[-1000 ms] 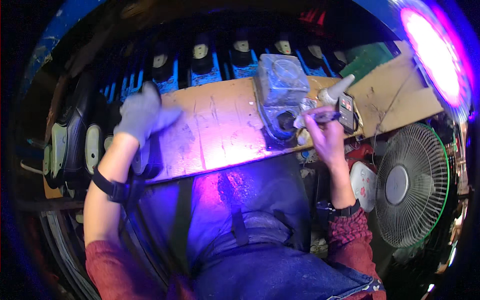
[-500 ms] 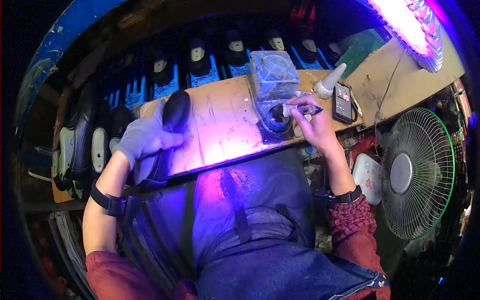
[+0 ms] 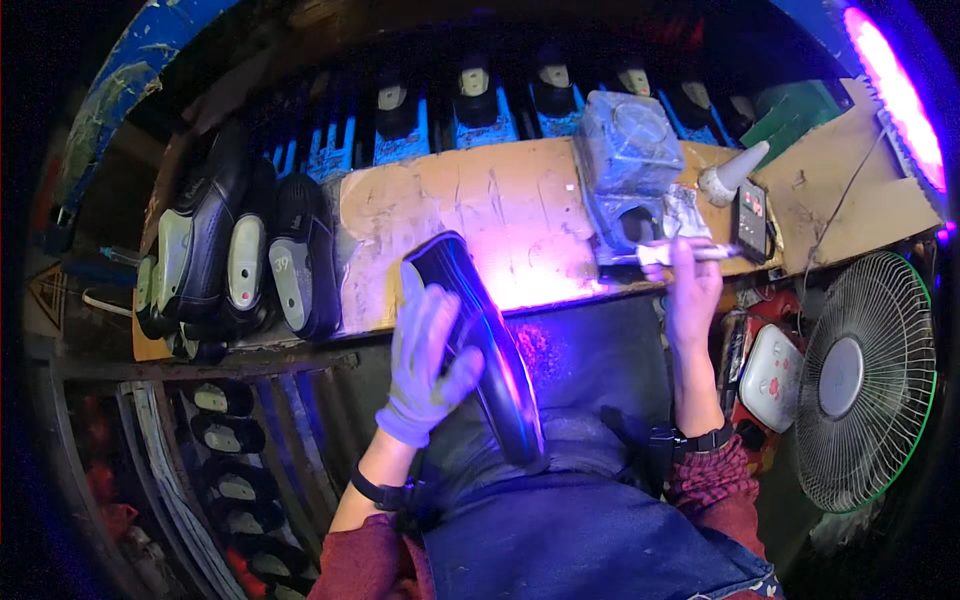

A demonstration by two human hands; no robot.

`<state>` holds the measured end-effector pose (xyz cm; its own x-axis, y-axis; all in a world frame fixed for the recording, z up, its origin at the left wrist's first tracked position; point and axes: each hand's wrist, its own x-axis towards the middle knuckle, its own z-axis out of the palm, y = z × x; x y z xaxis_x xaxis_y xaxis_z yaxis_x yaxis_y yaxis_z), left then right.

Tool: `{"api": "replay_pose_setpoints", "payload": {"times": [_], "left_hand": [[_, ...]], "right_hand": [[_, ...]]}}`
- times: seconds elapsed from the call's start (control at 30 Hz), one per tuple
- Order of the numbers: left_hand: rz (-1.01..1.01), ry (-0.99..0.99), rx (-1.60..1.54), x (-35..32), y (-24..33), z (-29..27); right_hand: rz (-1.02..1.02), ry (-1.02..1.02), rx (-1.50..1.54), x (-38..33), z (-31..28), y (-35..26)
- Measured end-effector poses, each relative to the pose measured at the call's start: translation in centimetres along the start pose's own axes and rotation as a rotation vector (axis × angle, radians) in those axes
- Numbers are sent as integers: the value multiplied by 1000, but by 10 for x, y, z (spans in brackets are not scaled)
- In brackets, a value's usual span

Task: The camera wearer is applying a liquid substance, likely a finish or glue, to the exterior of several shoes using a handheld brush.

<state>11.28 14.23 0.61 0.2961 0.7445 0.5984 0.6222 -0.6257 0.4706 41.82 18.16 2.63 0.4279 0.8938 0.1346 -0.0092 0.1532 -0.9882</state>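
Note:
A black shoe (image 3: 492, 350) stands tilted over my lap at the front edge of the bench. My left hand (image 3: 425, 365), in a pale glove, is closed on its left side; part of the shoe's opening is hidden behind the fingers. Over to the right, my bare right hand (image 3: 690, 285) pinches a slim, whitish, brush-like tool (image 3: 712, 253), blurred by motion. Its left end is near the dark round opening of a grimy pot (image 3: 632, 225), which sits before a clear, blue-tinted box (image 3: 632, 145).
Black shoes (image 3: 300, 260) crowd the cardboard-covered bench (image 3: 430, 200) at left. More stand on blue racks (image 3: 485, 130) behind. A grey cone (image 3: 735, 175), phone (image 3: 752, 222) and fan (image 3: 865, 380) are at right. A bright lamp (image 3: 895, 95) glows upper right.
The view has shifted left. My left hand has brought a shoe from the bench's left side to over my lap. My right hand has drawn the tool back from the pot's opening.

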Motion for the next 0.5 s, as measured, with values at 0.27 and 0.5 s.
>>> {"api": "replay_pose_setpoints", "payload": {"times": [0.27, 0.5], "left_hand": [[54, -49, 1, -41, 7, 0], [39, -105, -40, -51, 3, -6]], "right_hand": [[208, -461, -17, 0, 124, -14], [58, -493, -308, -4, 133, -11]]}}
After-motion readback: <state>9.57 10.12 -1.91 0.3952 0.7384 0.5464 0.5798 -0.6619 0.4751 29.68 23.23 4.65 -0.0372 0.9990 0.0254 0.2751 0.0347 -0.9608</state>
